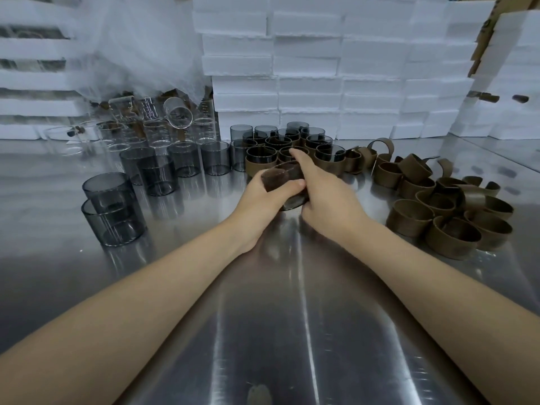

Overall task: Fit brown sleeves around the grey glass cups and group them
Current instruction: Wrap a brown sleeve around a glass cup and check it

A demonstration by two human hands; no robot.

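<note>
Both hands hold one grey glass cup with a brown sleeve (285, 178) tilted on its side above the steel table (292, 287). My left hand (264, 197) grips its left side with the thumb across the front. From the right, my right hand (321, 191) wraps round it, forefinger reaching over the top. Just behind stands a cluster of sleeved grey cups (289, 149). Bare grey cups (175, 162) stand to the left, two of them stacked (112, 209) at the near left. Loose brown sleeves (447, 211) lie heaped on the right.
Clear glass beakers (152, 127) crowd the back left under a sheet of white wrap. White foam boxes (321, 68) are stacked as a wall along the back and right. Bare reflective tabletop stretches toward me beneath my forearms.
</note>
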